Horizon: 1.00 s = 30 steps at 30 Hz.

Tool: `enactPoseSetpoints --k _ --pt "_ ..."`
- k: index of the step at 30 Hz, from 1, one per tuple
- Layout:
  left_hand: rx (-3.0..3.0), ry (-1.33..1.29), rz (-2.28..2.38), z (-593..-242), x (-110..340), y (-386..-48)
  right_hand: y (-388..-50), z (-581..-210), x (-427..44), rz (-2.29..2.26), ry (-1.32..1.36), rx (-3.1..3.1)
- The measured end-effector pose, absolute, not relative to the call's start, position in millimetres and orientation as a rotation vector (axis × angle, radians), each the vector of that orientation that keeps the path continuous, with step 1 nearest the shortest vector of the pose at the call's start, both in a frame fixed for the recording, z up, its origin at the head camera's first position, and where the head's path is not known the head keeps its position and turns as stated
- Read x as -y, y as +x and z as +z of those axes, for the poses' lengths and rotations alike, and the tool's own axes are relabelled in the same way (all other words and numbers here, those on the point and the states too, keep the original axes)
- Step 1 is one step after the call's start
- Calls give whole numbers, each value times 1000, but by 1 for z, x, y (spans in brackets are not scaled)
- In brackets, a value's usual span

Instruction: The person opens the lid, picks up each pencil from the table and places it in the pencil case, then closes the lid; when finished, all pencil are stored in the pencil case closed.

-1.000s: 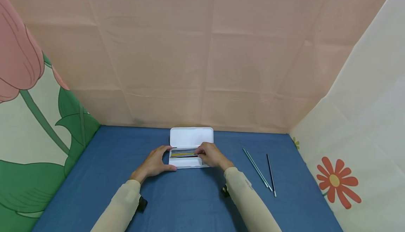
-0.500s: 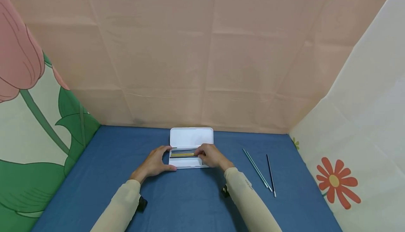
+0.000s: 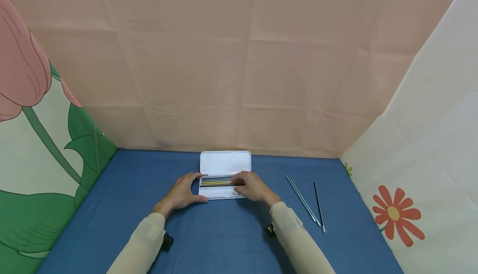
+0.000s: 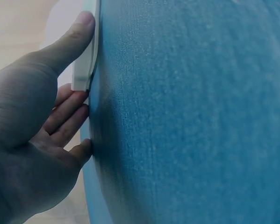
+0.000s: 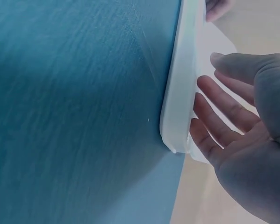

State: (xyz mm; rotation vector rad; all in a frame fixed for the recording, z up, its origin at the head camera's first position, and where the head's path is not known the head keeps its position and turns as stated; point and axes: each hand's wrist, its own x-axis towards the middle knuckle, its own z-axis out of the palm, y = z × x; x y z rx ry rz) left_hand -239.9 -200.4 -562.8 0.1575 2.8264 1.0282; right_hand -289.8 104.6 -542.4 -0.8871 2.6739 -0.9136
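Observation:
A white pencil case (image 3: pixel 225 162) stands with its lid raised near the back of the blue table. Several pencils (image 3: pixel 216 181), dark, yellow and bluish, lie side by side in its tray. My left hand (image 3: pixel 181 191) holds the case's left end, thumb along the front wall and fingers towards the back corner. Over the right end of the tray is my right hand (image 3: pixel 255 187), its thumb and fingers apart. In the right wrist view its fingertips are over the case's wall (image 5: pixel 177 98), with nothing between thumb and fingers. The pencils' right ends are partly hidden by this hand.
To the right lie two light green pencils (image 3: pixel 303 201) close together and a dark pencil (image 3: pixel 319 207). Blue cloth (image 3: pixel 224 240) covers the table. A tan backdrop (image 3: pixel 239 79) rises directly behind the case, with printed hangings at both sides.
My right thumb and fingers have spread apart, and that hand has shifted slightly right. A dark pencil now lies straight along the tray's front row. My left hand stays on the case.

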Motion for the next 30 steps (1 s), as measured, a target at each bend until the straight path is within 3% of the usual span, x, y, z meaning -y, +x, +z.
enactPoseSetpoints --k 30 --pt "-2811 133 1044 -562 201 -239 -233 -536 -231 -966 -632 -2904"
